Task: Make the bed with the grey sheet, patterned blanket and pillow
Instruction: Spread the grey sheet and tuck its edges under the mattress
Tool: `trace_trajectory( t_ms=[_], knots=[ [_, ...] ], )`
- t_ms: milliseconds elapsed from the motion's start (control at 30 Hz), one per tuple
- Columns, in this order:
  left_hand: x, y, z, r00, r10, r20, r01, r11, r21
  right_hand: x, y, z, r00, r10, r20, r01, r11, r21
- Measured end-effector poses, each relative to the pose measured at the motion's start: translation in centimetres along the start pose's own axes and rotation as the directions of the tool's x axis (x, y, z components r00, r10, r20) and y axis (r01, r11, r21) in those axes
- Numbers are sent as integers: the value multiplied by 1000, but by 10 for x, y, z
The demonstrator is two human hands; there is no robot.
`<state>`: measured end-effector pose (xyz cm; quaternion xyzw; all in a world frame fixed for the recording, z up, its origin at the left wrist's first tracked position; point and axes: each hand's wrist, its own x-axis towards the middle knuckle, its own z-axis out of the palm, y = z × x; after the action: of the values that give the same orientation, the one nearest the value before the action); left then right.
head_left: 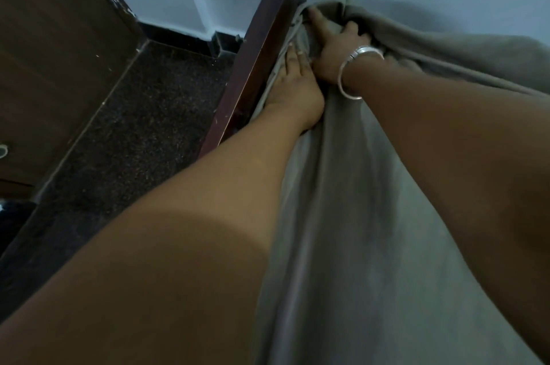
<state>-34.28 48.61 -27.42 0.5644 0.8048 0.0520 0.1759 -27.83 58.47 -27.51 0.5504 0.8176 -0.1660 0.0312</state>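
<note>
While the grey sheet [357, 216] is bunched against the dark bed rail [262, 46], it is pressed flat-fingered by the left hand [294, 88] and gripped by the right hand [333, 46], so slack should be tucked smoothly beside that rail.

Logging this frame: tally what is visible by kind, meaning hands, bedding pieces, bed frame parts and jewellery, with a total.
Hands: 2, left hand and right hand, both at the sheet's corner
Bedding pieces: 1, grey sheet
Bed frame parts: 1, dark wooden rail
Jewellery: 1, silver bangle
Total: 5
</note>
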Motion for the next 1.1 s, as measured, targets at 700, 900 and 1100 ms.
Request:
trace_trajectory(
  t_ms=[700, 900, 1100],
  knots=[
    [-112, -21, 18, 975, 189, -114, -166, 969, 185, -117, 32, 39, 986, -159, 53, 160, 987, -15],
    [-194, -41, 30, 983, 147, -110, -124, 973, 196, -153, 5, 27, 995, -45, 87, 55, 992, -115],
    [-294, -60, 48, 986, 98, -131, -61, 962, 266, -265, -12, 63, 994, -81, 71, 89, 988, -130]
  ],
)
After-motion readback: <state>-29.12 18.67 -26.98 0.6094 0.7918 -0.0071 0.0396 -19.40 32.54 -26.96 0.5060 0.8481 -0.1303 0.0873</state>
